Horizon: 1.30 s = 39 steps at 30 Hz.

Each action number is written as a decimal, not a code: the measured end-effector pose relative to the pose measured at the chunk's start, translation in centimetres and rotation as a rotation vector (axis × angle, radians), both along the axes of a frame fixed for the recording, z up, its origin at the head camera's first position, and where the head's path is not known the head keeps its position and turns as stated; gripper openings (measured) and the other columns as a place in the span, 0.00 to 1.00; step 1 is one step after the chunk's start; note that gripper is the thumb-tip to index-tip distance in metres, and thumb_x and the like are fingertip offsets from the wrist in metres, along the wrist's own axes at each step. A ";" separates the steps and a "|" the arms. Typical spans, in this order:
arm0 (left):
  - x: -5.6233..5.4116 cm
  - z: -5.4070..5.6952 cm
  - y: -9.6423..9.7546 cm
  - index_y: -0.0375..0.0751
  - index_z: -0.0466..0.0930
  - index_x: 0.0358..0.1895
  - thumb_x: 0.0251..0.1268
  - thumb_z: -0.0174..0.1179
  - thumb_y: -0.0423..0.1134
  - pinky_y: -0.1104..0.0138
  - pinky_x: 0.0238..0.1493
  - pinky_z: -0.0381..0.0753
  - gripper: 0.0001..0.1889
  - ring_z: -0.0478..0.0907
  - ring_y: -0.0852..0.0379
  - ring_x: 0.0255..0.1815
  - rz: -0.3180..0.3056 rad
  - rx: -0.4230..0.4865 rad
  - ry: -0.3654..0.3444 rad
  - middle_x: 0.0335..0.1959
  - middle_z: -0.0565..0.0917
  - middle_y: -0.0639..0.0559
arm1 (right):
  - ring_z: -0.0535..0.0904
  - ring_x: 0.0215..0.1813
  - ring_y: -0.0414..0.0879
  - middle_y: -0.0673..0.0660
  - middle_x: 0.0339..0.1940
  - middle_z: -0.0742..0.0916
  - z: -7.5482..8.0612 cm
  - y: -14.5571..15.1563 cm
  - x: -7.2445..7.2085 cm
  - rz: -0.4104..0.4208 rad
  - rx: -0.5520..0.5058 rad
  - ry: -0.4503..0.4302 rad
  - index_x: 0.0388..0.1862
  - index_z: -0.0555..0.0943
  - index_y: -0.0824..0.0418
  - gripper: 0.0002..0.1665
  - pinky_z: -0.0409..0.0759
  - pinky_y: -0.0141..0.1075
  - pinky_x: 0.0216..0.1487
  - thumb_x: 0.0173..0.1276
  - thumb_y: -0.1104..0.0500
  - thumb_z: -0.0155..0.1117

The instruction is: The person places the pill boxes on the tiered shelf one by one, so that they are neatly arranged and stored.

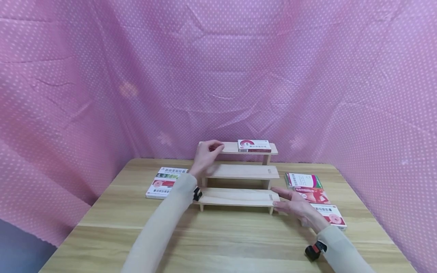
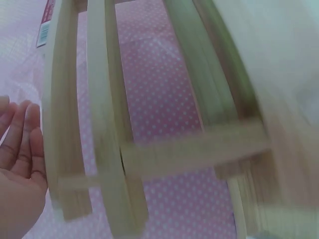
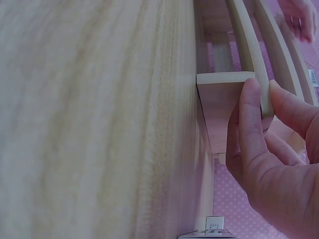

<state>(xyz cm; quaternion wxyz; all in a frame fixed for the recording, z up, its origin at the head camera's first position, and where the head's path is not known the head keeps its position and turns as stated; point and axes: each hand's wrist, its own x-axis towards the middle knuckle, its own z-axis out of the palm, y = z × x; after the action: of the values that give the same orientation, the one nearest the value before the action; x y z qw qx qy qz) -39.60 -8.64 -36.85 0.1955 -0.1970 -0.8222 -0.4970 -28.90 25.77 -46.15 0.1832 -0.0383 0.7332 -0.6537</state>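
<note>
A three-tier wooden display stand (image 1: 242,171) stands in the middle of the table. On the right part of its top tier lies a white and dark-red medicine box (image 1: 254,145). My left hand (image 1: 206,153) is at the left end of that top tier. Its fingers are loosely bent, with nothing visible between them; the left wrist view has the same hand (image 2: 22,172) beside the tier's edge. My right hand (image 1: 300,208) grips the right end of the bottom tier. In the right wrist view, thumb and fingers (image 3: 251,114) pinch that board's end.
Two medicine boxes (image 1: 158,189) lie left of the stand, partly behind my left arm. Several more boxes (image 1: 311,195) lie in a column on the right, near my right hand. A pink dotted curtain (image 1: 218,76) hangs behind the wooden table (image 1: 225,242).
</note>
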 end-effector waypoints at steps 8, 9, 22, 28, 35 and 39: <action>1.3 -0.7 -5.5 0.41 0.87 0.44 0.66 0.63 0.42 0.72 0.37 0.82 0.10 0.81 0.58 0.33 0.001 -0.032 0.058 0.37 0.88 0.43 | 0.81 0.53 0.45 0.70 0.73 0.67 0.0 0.0 0.0 0.000 0.004 0.008 0.76 0.60 0.62 0.43 0.84 0.40 0.56 0.65 0.64 0.67; 1.4 -0.8 -6.2 0.40 0.87 0.45 0.67 0.63 0.42 0.73 0.36 0.82 0.10 0.82 0.58 0.33 -0.008 -0.033 0.039 0.37 0.88 0.43 | 0.81 0.53 0.45 0.70 0.73 0.67 0.0 -0.1 -0.1 -0.003 0.003 0.005 0.76 0.61 0.61 0.43 0.84 0.40 0.56 0.65 0.63 0.67; 3.3 -4.0 -14.9 0.40 0.84 0.50 0.67 0.63 0.42 0.66 0.45 0.83 0.13 0.82 0.51 0.44 -0.053 -0.125 -0.180 0.47 0.87 0.41 | 0.80 0.55 0.46 0.70 0.72 0.67 0.0 -0.1 0.0 0.001 0.011 0.013 0.76 0.60 0.62 0.43 0.83 0.40 0.59 0.65 0.65 0.66; 3.8 -5.2 -17.5 0.40 0.82 0.54 0.63 0.65 0.39 0.52 0.61 0.77 0.16 0.80 0.46 0.55 -0.035 -0.179 -0.267 0.54 0.84 0.41 | 0.79 0.54 0.46 0.68 0.71 0.67 -0.2 0.2 -0.1 0.022 0.069 0.044 0.77 0.60 0.60 0.45 0.83 0.38 0.58 0.64 0.61 0.69; 4.6 -6.5 -20.0 0.38 0.77 0.61 0.56 0.71 0.40 0.44 0.67 0.68 0.28 0.73 0.39 0.62 -0.017 -0.272 -0.414 0.62 0.78 0.39 | 0.79 0.54 0.46 0.68 0.71 0.68 -0.3 0.3 -0.1 0.024 0.059 0.040 0.77 0.60 0.60 0.44 0.83 0.38 0.58 0.64 0.61 0.68; 4.7 -7.6 -21.3 0.35 0.76 0.62 0.54 0.72 0.39 0.43 0.66 0.69 0.31 0.72 0.37 0.62 -0.013 -0.326 -0.402 0.63 0.77 0.35 | 0.79 0.54 0.46 0.69 0.71 0.68 -0.4 0.3 -0.2 0.021 0.039 0.030 0.77 0.60 0.60 0.44 0.83 0.39 0.58 0.64 0.62 0.68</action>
<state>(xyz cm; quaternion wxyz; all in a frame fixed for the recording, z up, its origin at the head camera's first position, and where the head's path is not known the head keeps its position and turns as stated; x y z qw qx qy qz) -34.93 -29.93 -44.42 -0.0095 -0.1284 -0.9126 -0.3881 -29.08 26.09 -46.55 0.1797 -0.0524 0.7480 -0.6367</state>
